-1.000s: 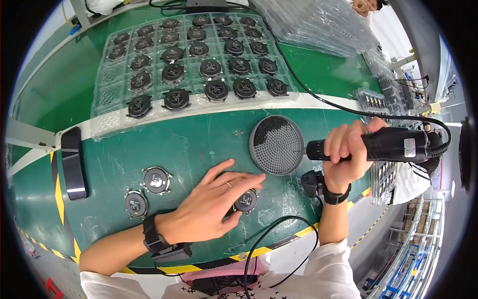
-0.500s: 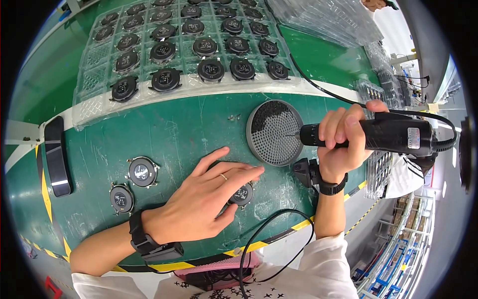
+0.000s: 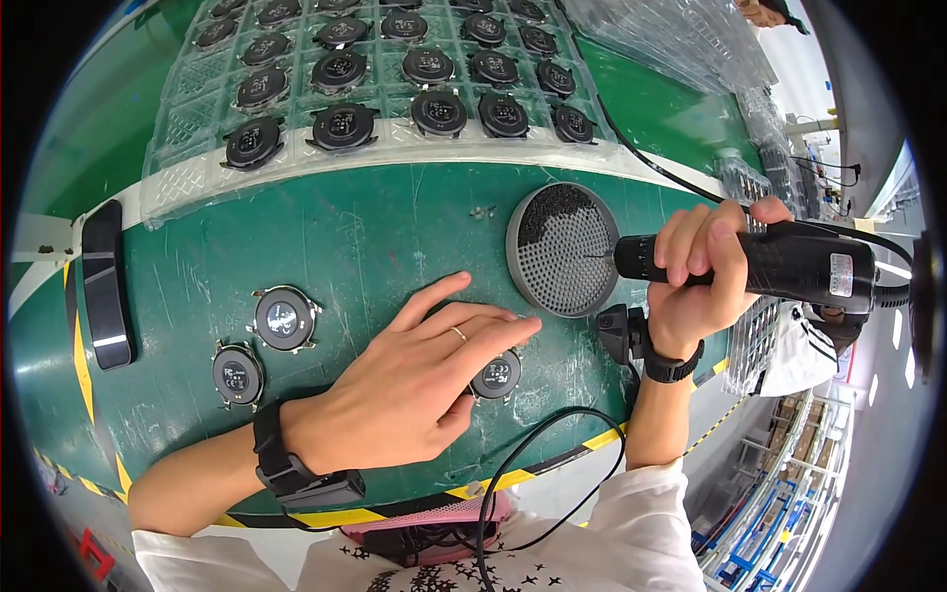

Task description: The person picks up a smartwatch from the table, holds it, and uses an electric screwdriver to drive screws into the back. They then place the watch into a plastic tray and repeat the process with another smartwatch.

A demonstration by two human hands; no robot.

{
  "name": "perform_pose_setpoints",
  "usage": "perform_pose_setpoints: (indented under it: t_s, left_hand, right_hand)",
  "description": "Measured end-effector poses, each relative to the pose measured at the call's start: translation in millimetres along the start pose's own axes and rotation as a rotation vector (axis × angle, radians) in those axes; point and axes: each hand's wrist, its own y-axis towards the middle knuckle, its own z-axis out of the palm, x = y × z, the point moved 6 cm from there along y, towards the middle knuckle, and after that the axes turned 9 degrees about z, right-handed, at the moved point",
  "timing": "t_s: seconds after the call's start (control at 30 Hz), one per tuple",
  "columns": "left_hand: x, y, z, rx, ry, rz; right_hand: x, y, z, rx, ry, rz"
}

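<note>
My right hand (image 3: 705, 261) is wrapped round a black electric screwdriver (image 3: 809, 264), which lies level and points left. Its thin bit reaches over a round grey screw tray (image 3: 592, 296) with a grid of holes. Small dark screws (image 3: 557, 209) are heaped at the tray's far side. My left hand (image 3: 414, 380), a ring on one finger, rests on the green table with its fingers stretched out. It partly covers a round watch body (image 3: 498, 375), back up, between forefinger and thumb. Two more watch bodies, one larger (image 3: 284, 319) and one smaller (image 3: 238, 375), lie to its left.
Clear plastic trays (image 3: 197, 133) of several watch bodies span the far side. A dark phone-like slab (image 3: 106, 286) lies at the left edge. A black cable (image 3: 513, 449) loops near the striped front edge. Stacked clear trays (image 3: 671, 39) stand at the far right.
The view has shifted slightly, so the far trays sit higher and the screw tray further right. Both hands keep nearly the same poses; the bit is still over the screw tray.
</note>
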Motion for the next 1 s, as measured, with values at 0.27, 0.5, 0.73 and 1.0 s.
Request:
perform_pose_setpoints:
  t_s: [0.27,0.5,0.73,1.0]
  left_hand:
    - [-0.1,1.6,-0.9,-0.035,0.022,0.006]
    - [2.4,-1.7,-2.3,-0.122,-0.009,-0.020]
    - [6.0,-6.1,-1.7,-0.188,-0.039,-0.040]
    - [8.8,-6.7,-0.1,-0.201,-0.050,-0.066]
  right_hand:
    - [-1.0,1.6,0.6,0.008,-0.013,0.030]
    - [10.5,-1.9,0.5,-0.006,0.048,-0.009]
    - [37.9,-34.8,29.7,0.124,0.176,0.006]
    - [38.9,-52.5,53.0,0.454,0.162,0.054]
